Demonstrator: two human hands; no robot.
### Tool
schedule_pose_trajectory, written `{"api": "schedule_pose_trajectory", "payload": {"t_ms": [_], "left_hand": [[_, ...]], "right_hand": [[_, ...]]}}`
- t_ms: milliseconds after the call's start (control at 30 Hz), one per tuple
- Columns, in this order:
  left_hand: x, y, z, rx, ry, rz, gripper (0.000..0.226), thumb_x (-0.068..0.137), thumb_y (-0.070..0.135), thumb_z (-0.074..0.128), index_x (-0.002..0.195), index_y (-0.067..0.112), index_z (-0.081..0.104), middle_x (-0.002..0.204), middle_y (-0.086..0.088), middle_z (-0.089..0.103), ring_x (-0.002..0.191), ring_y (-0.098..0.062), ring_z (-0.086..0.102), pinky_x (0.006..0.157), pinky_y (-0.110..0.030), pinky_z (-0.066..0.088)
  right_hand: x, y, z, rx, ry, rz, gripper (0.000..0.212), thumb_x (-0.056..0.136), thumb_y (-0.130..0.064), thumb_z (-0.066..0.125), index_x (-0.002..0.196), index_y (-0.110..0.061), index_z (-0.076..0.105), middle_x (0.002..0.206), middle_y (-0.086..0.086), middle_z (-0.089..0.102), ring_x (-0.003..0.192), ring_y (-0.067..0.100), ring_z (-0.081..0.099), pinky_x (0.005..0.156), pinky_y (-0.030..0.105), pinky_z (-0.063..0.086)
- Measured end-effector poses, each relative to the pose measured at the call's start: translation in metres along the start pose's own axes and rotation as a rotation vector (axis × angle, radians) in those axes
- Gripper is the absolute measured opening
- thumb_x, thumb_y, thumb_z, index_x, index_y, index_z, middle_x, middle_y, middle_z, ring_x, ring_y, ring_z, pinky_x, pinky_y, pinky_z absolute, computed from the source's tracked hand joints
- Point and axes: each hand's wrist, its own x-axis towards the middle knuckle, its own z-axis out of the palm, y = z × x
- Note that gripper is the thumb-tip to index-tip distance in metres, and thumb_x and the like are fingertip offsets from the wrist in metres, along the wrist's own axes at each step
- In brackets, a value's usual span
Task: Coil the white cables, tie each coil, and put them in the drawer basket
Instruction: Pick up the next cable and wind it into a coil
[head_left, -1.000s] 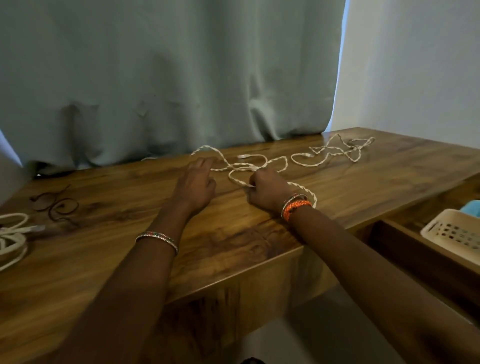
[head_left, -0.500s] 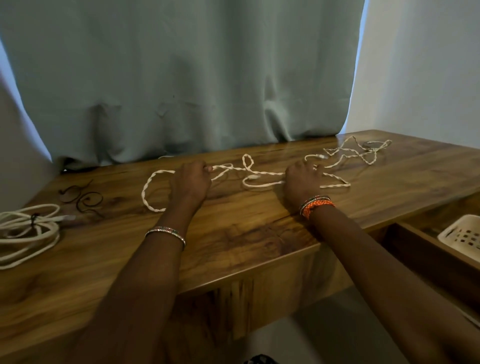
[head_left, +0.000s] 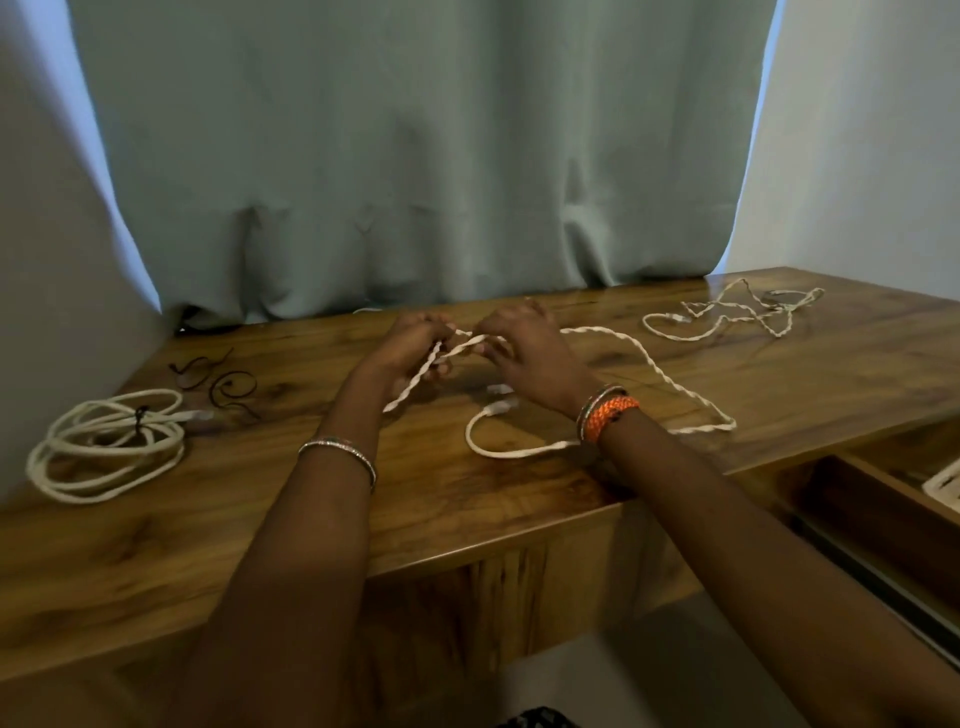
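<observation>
A twisted white cable (head_left: 649, 364) lies in a wide loop on the wooden desk (head_left: 467, 499), its plug end (head_left: 496, 408) resting near my right wrist. My left hand (head_left: 410, 345) grips a doubled stretch of this cable, lifted off the desk. Close beside it, my right hand (head_left: 524, 345) pinches the same cable. A coiled white cable (head_left: 104, 447), tied with a dark tie, lies at the desk's left. Another loose white cable (head_left: 737, 314) sprawls at the far right. A corner of the white drawer basket (head_left: 945, 483) shows at the right edge.
Two dark wire ties (head_left: 218, 376) lie behind the tied coil. A grey-green curtain (head_left: 415, 182) hangs along the desk's back edge. An open wooden drawer (head_left: 872, 514) juts out at the lower right, below the desk top.
My hands have come together from about a shoulder's width apart and lifted the cable off the desk. The cable's loop now trails to the right. The camera view shifted left.
</observation>
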Motion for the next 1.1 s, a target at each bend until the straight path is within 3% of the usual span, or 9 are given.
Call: {"api": "schedule_pose_trajectory", "payload": {"t_ms": [133, 267, 400, 500, 667, 767, 900, 967, 1100], "left_hand": [[-0.002, -0.001, -0.011, -0.107, 0.071, 0.013, 0.017, 0.089, 0.001, 0.05, 0.101, 0.012, 0.054, 0.065, -0.004, 0.066, 0.049, -0.013, 0.058, 0.043, -0.022, 0.044], [0.007, -0.004, -0.024, -0.123, 0.282, 0.071, 0.018, 0.094, 0.004, 0.044, 0.109, 0.01, 0.053, 0.067, -0.001, 0.065, 0.038, -0.004, 0.057, 0.043, -0.02, 0.039], [0.008, -0.005, -0.028, -0.093, 0.413, 0.131, 0.012, 0.099, 0.014, 0.039, 0.108, 0.017, 0.045, 0.073, 0.001, 0.064, 0.035, -0.005, 0.054, 0.034, -0.012, 0.035], [0.009, -0.009, -0.027, -0.022, 0.493, 0.205, 0.013, 0.097, 0.011, 0.042, 0.108, 0.018, 0.043, 0.073, 0.002, 0.064, 0.045, -0.011, 0.057, 0.033, -0.015, 0.041], [0.013, -0.012, -0.024, -0.377, 0.36, 0.071, 0.024, 0.093, 0.0, 0.049, 0.112, 0.009, 0.038, 0.075, -0.011, 0.061, 0.038, -0.013, 0.061, 0.038, -0.019, 0.049], [0.015, -0.014, -0.018, -0.425, 0.285, 0.076, 0.032, 0.093, 0.002, 0.053, 0.12, 0.006, 0.036, 0.075, -0.013, 0.061, 0.042, -0.015, 0.064, 0.042, -0.022, 0.052], [0.017, -0.012, -0.018, -0.451, 0.234, 0.141, 0.037, 0.093, 0.004, 0.053, 0.123, 0.011, 0.032, 0.066, -0.008, 0.068, 0.047, -0.015, 0.065, 0.046, -0.023, 0.054], [0.02, -0.012, -0.019, -0.392, 0.179, 0.171, 0.041, 0.095, 0.006, 0.049, 0.131, 0.011, 0.032, 0.071, -0.003, 0.072, 0.063, -0.014, 0.069, 0.06, -0.028, 0.057], [0.021, -0.014, -0.014, -0.356, 0.112, 0.172, 0.044, 0.097, -0.001, 0.041, 0.137, 0.013, 0.031, 0.095, -0.01, 0.067, 0.083, -0.015, 0.068, 0.082, -0.042, 0.051]], "right_hand": [[0.01, 0.0, -0.017, 0.179, -0.089, 0.126, 0.011, 0.084, -0.024, 0.067, 0.084, -0.014, 0.07, 0.067, -0.002, 0.06, 0.065, 0.013, 0.053, 0.058, 0.026, 0.035], [0.007, 0.007, -0.031, 0.283, -0.081, 0.241, 0.03, 0.084, -0.034, 0.064, 0.059, -0.017, 0.067, 0.052, -0.001, 0.058, 0.048, 0.006, 0.047, 0.055, 0.026, 0.036], [-0.001, 0.02, -0.024, 0.103, -0.086, 0.348, 0.046, 0.084, -0.027, 0.059, 0.043, -0.015, 0.042, 0.043, 0.0, 0.039, 0.043, 0.013, 0.036, 0.051, 0.031, 0.029], [-0.01, 0.032, -0.014, 0.022, -0.074, 0.39, 0.04, 0.083, -0.029, 0.06, 0.046, -0.015, 0.052, 0.048, 0.004, 0.048, 0.052, 0.021, 0.047, 0.056, 0.029, 0.031], [-0.008, 0.04, -0.01, -0.314, -0.122, 0.38, 0.018, 0.081, -0.024, 0.057, 0.095, -0.015, 0.064, 0.104, 0.01, 0.063, 0.109, 0.032, 0.052, 0.102, 0.045, 0.031], [0.0, 0.028, -0.011, -0.031, -0.078, 0.24, 0.033, 0.077, -0.01, 0.057, 0.108, -0.018, 0.067, 0.112, 0.008, 0.064, 0.11, 0.029, 0.056, 0.096, 0.039, 0.041], [0.01, 0.004, -0.007, 0.017, -0.401, 0.207, 0.046, 0.079, -0.021, 0.064, 0.124, -0.028, 0.058, 0.137, 0.003, 0.048, 0.131, 0.026, 0.035, 0.109, 0.045, 0.022], [0.01, 0.0, -0.001, -0.008, -0.317, 0.229, 0.05, 0.078, -0.019, 0.063, 0.127, -0.024, 0.054, 0.135, 0.005, 0.049, 0.129, 0.026, 0.038, 0.106, 0.043, 0.024], [0.005, -0.013, 0.003, 0.318, 0.215, 0.13, 0.03, 0.068, -0.01, 0.052, 0.096, -0.007, 0.063, 0.095, 0.005, 0.061, 0.091, 0.022, 0.057, 0.082, 0.041, 0.049]]}}
